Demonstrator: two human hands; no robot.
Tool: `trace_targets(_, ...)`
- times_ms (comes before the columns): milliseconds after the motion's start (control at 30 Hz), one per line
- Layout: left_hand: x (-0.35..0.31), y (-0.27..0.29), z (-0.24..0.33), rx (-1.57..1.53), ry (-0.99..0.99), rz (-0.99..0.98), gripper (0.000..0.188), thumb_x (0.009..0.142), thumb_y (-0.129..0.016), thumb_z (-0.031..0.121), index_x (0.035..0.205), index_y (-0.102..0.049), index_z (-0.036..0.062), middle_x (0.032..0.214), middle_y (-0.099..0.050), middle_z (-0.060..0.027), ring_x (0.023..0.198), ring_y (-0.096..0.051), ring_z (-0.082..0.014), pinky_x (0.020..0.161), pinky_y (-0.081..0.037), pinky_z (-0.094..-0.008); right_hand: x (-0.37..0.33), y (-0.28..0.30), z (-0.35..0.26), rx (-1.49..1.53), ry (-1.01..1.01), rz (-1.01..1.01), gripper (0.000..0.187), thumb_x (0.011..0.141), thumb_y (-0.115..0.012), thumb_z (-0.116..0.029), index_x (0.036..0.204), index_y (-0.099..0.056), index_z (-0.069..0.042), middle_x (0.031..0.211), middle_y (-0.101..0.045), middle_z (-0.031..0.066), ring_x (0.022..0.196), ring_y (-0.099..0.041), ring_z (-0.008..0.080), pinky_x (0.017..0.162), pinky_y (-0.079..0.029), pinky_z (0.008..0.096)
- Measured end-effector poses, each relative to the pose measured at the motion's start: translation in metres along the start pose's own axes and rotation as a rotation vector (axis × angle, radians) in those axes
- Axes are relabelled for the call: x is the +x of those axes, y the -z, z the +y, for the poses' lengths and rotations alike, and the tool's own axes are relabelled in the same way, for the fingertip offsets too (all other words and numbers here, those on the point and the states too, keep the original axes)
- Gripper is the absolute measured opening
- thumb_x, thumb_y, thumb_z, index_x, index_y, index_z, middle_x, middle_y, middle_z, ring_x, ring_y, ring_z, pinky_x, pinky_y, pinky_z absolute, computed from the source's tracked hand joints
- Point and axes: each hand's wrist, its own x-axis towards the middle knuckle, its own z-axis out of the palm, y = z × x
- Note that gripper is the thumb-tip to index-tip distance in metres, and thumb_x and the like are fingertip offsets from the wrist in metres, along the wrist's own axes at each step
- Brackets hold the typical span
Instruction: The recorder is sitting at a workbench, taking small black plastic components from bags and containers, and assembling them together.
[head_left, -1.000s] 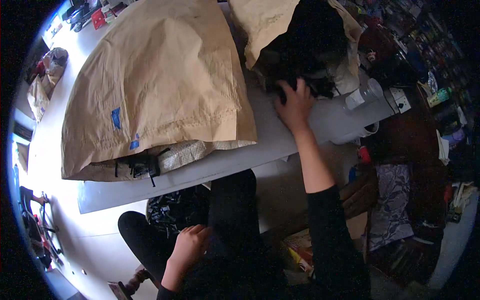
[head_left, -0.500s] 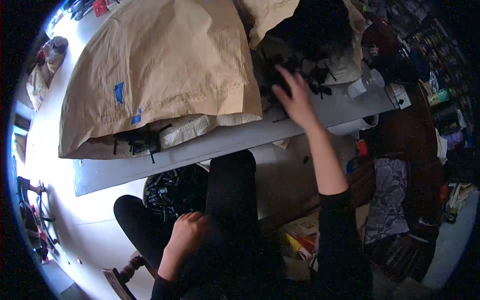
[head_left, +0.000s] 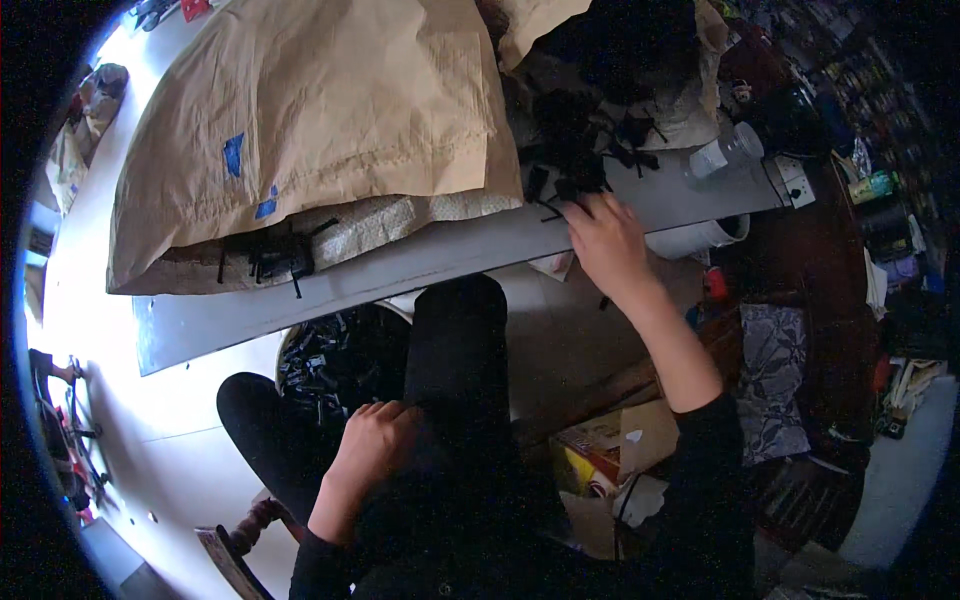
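Several black plastic pieces with thin prongs (head_left: 570, 145) lie in a heap on the grey tabletop (head_left: 440, 250), by the mouth of an open paper sack. At the near edge of that heap my right hand (head_left: 610, 245) has its fingers drawn together on a black piece, which they partly cover. Over my lap my left hand (head_left: 375, 440) is closed with fingers curled; whatever it may hold is hidden against my dark clothes. Between my knees and the table stands a bucket (head_left: 335, 365) filled with small black parts.
A large brown paper sack (head_left: 350, 110) covers the table's left part, with black pieces (head_left: 280, 255) showing at its mouth. Toward the right are a clear plastic jar (head_left: 725, 152), a white socket strip (head_left: 795, 182) and a white bucket (head_left: 705, 235) below. Cardboard boxes (head_left: 600, 450) sit beside my right leg.
My right hand has come back toward me from above the heap to its near edge, and its spread fingers have drawn together. My left hand stays closed over my lap. The view has shifted slightly.
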Motion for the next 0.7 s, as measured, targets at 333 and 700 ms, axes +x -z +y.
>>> trace_targets(333, 0.015, 0.020, 0.005, -0.211, -0.043, -0.086, 0.023, 0.073, -0.059, 0.008, 0.096, -0.060, 0.0043, 0.087, -0.060, -0.0127, 0.079, -0.060, -0.0287, 0.070, -0.049, -0.0369, -0.011, -0.012, 0.016, 0.630, -0.336, 0.217, 0.015, 0.084, -0.053, -0.005, 0.098, -0.053, -0.002, 0.082, -0.055, 0.0054, 0.074, -0.055, 0.0164, 0.067, -0.044, 0.0282)
trace_targets(700, 0.064, 0.026, 0.026, -0.783, -0.132, 0.131, 0.030, 0.083, -0.055, 0.013, 0.111, -0.053, 0.0010, 0.088, -0.060, -0.0107, 0.082, -0.058, -0.0213, 0.072, -0.047, -0.0321, 0.004, 0.019, -0.031, 1.329, -0.688, 0.370, 0.010, 0.091, -0.045, -0.013, 0.099, -0.043, -0.009, 0.073, -0.053, 0.0071, 0.064, -0.050, 0.0137, 0.060, -0.041, 0.0259)
